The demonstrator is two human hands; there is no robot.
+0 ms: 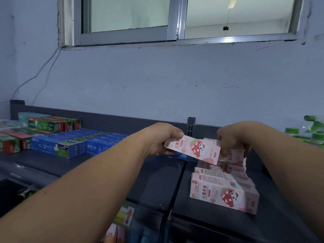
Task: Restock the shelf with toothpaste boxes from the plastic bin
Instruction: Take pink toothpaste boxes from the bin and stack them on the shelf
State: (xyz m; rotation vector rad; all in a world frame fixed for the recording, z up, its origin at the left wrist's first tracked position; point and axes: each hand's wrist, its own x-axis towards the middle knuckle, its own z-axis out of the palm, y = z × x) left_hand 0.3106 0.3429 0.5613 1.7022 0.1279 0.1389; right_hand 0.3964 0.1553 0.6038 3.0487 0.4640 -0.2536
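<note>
On the dark metal shelf (122, 165), blue cardboard toothpaste boxes (73, 144) lie in rows. The left hand (161, 137) grasps a pink strawberry-printed toothpaste box (194, 149), probably to add it. The right hand (231, 137) seems clenched on the pink stack (226, 186), steadying it.

Dim bluish light; daylight from window (175, 16) above; wide-angle bending at edges; lower edge blurred

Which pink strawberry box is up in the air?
The pink box gripped in the left hand, tilted above the shelf. The other pink boxes lie stacked on the shelf.
</note>
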